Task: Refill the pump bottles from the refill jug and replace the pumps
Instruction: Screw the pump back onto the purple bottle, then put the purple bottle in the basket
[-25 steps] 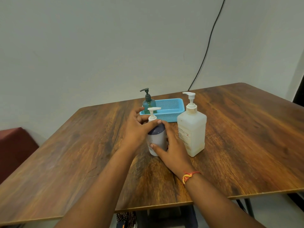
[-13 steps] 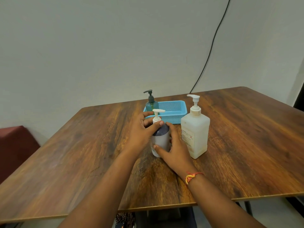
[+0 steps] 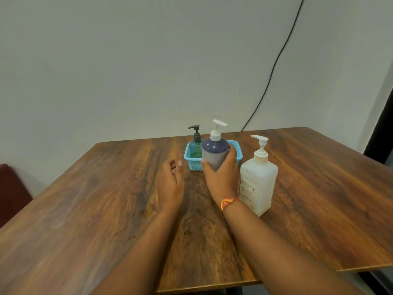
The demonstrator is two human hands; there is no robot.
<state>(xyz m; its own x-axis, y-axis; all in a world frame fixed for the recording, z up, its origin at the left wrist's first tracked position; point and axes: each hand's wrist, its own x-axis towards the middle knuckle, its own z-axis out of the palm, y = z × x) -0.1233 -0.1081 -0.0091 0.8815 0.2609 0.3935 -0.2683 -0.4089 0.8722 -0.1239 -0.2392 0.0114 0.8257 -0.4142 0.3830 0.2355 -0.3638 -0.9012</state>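
My right hand [image 3: 223,175] grips the grey pump bottle [image 3: 213,153] with the dark blue shoulder and white pump, holding it upright and raised just in front of the blue basket [image 3: 192,162]. A small green bottle [image 3: 195,145] with a black pump stands in the basket's left end. To the right stands the large white square pump bottle [image 3: 258,182] with a printed label. My left hand [image 3: 172,179] hovers over the table to the left of the grey bottle, fingers loosely curled, holding nothing.
The wooden table [image 3: 106,209] meets a pale wall at its far edge. A black cable [image 3: 274,67] runs down the wall to the table's back. A dark red seat [image 3: 10,188] shows at the far left.
My left hand has let go of the grey bottle's pump and drawn back to the left. My right hand has lifted the bottle and carried it toward the blue basket.
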